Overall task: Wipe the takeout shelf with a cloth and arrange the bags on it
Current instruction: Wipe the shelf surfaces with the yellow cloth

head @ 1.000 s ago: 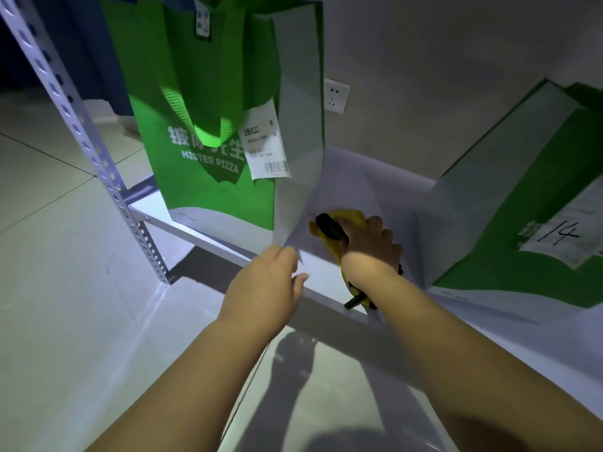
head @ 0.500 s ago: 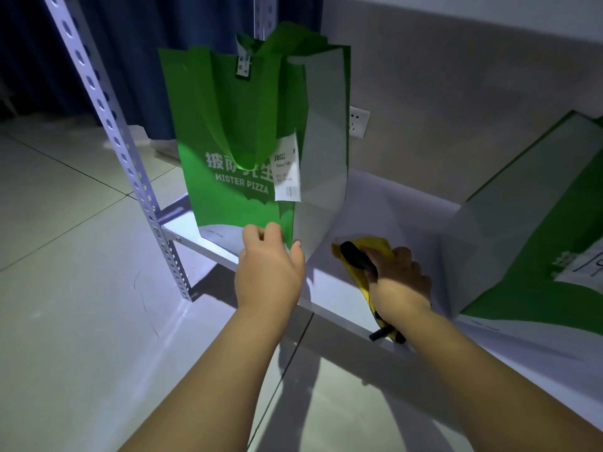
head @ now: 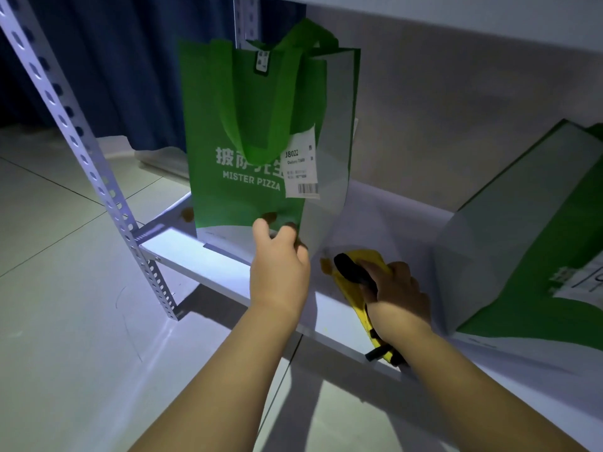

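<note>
Held the upright green bag (head: 241, 132) by its lower front corner with the left hand (head: 280, 265), fingers curled onto the fabric, at the left end of the shelf (head: 202, 259). Clutched the yellow cloth (head: 350, 290) down on the shelf just beside it with the right hand (head: 396, 295). Risked tipping that tall, light bag forward off the shelf edge if tugged low, or snagging the cloth on the leaning bag (head: 522, 239) at right.
</note>
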Available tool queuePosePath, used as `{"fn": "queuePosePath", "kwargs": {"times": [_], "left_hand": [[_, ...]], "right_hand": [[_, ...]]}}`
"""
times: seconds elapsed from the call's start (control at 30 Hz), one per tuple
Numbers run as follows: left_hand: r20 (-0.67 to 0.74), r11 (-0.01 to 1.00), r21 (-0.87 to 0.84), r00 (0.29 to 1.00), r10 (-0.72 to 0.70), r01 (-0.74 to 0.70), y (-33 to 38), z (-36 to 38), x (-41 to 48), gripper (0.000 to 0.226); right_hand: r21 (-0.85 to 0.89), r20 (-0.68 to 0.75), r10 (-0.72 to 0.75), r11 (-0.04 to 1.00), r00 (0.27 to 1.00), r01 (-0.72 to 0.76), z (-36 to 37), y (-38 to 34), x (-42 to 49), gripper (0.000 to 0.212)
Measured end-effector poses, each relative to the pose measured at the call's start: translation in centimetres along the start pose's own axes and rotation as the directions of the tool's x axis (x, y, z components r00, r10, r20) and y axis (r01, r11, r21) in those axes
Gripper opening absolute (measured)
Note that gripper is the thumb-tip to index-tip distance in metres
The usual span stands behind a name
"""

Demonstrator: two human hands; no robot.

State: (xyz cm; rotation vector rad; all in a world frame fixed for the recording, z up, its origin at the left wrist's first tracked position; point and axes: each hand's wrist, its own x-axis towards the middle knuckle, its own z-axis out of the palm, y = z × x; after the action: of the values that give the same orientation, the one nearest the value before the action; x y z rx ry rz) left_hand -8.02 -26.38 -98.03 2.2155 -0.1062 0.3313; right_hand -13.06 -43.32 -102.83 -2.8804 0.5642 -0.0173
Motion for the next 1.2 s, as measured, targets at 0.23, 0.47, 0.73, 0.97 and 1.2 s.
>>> {"fn": "queuePosePath", "kwargs": {"times": [0.23,0.47,0.73,0.97,1.2], "left_hand": [[-0.016,0.977,-0.069,0.979,0.202,-0.203,1.0,1.8,3.8,0.013],[0.054,0.976,0.026,0.976,0.213,-0.214,1.3,4.1,7.3,0.013],[0.079,0.971,0.035,0.969,0.235,-0.239,0.3,5.6,10.2,0.009],[0.108,0.975,0.034,0.971,0.213,-0.218,-0.5,4.9,10.5,0.021],[0.130,0.991,0.032,0.984,0.123,-0.128,0.0,3.6,9.6,0.030]], "right_hand": [[0.151,-0.009,0.001,0.989,1.000,0.001,0.1,1.7,0.8,0.035],[0.151,-0.065,0.000,0.988,0.998,0.010,0.1,2.7,2.2,0.038],[0.149,-0.072,-0.004,0.989,0.997,0.015,0.3,2.8,2.3,0.040],[0.158,-0.071,0.028,0.987,0.997,-0.016,0.2,2.6,2.2,0.039],[0.102,-0.038,0.043,0.994,0.998,-0.039,-0.8,1.9,1.7,0.043]]}}
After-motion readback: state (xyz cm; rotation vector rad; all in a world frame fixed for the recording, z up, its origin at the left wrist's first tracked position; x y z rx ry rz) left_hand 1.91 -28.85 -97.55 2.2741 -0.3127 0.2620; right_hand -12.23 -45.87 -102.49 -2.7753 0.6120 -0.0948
